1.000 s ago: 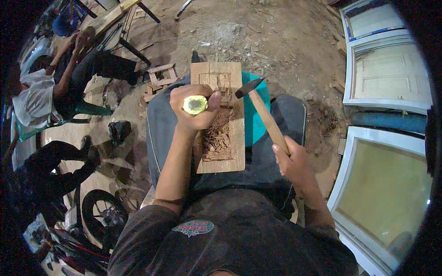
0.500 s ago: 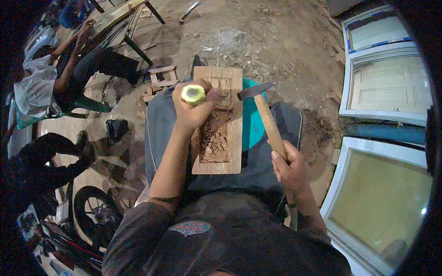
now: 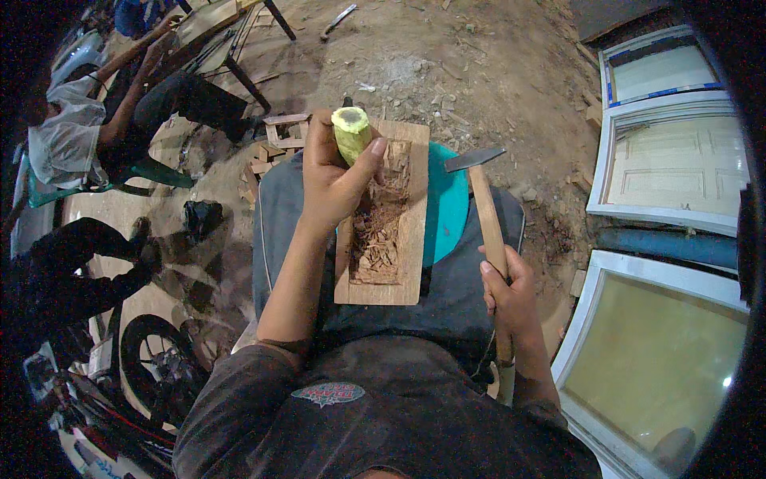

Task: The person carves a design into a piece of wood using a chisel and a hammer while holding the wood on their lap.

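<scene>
A wooden board [image 3: 413, 239] rests across my lap, with a rectangular hollow cut into it. Wood chips [image 3: 375, 251] lie loose in the hollow. Above the board's far left part, my left hand [image 3: 339, 172] is closed round a chisel [image 3: 351, 136] by its yellow-green handle, butt end up; the blade is hidden below the hand. To the right of the board, my right hand [image 3: 509, 287] grips a hammer [image 3: 488, 215] by its wooden handle. The hammer's dark metal head is raised beside the board, apart from the chisel.
A turquoise surface [image 3: 448, 207] shows under the board. White-framed panels [image 3: 662, 343] stand on the right. At the left are a seated person [image 3: 72, 144], another person's dark-clothed legs [image 3: 88, 271] and a motorbike wheel [image 3: 155, 363]. Scraps and a tool [image 3: 339, 20] lie on the dirt floor.
The hammer has swung right, away from the chisel. My left hand has tilted the chisel, so more of its handle side shows, and the thumb lies along it.
</scene>
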The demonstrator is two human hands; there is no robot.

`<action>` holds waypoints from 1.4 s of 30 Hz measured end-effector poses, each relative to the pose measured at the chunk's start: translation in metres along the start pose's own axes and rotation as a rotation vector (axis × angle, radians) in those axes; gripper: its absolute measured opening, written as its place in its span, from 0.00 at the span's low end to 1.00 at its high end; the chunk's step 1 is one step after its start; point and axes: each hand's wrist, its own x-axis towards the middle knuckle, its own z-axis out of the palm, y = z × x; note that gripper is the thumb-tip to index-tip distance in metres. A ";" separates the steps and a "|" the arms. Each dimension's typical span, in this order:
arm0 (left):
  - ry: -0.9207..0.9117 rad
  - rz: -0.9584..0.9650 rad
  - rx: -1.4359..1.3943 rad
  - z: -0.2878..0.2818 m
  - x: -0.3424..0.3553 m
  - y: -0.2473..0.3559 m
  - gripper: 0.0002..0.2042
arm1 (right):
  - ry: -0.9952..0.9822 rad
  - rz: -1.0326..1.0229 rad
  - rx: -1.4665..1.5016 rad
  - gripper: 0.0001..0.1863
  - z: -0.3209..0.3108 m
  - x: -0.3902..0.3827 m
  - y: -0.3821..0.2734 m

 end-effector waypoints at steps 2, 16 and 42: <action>0.024 0.069 0.144 -0.004 0.002 -0.005 0.16 | 0.005 -0.008 -0.010 0.13 -0.001 0.001 0.003; 0.133 0.256 0.226 -0.003 0.004 -0.016 0.17 | -0.029 -0.079 -0.081 0.13 -0.001 0.002 0.011; 0.100 0.310 0.235 -0.014 0.006 -0.035 0.18 | -0.032 -0.112 -0.121 0.14 -0.003 0.003 0.017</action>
